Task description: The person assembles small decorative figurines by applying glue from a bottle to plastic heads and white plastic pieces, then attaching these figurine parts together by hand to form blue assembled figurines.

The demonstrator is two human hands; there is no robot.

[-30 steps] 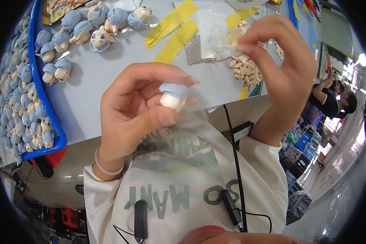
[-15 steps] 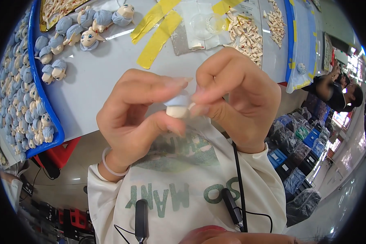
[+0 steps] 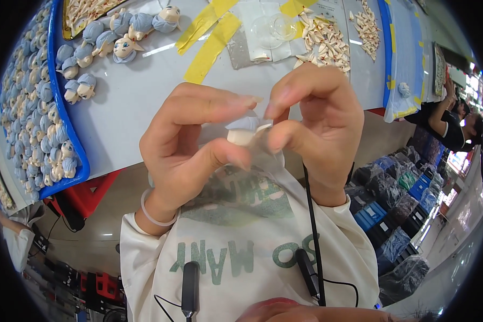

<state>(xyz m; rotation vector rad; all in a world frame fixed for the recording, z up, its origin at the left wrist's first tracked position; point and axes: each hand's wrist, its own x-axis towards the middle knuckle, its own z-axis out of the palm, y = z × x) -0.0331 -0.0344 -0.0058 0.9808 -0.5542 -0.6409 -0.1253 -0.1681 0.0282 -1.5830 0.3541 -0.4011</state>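
My left hand (image 3: 190,134) pinches a small doll head (image 3: 243,135) between thumb and fingers. It has light-blue hair above a cream part, and its face is not visible from here. A pale pointed ear piece (image 3: 263,127) sticks out at its right side. My right hand (image 3: 319,121) is beside that piece, thumb and index finger parted with a gap between them. Some blur covers the fingertips. On the table beyond lie several finished-looking blue-haired heads, one with its painted face up (image 3: 124,50), and a pile of cream pointed pieces (image 3: 324,43).
A blue tray (image 3: 80,169) full of doll heads stands at the left. Yellow tape strips (image 3: 212,51) and a clear round dish (image 3: 282,28) are on the grey table (image 3: 129,112). Another blue tray (image 3: 390,59) is at the right. Plastic-wrapped crates (image 3: 386,214) and another person (image 3: 448,126) are farther right.
My right thumb and index finger have parted and drawn away from the ear piece, which now shows beside the head. My left hand keeps its hold. The view has shifted slightly.
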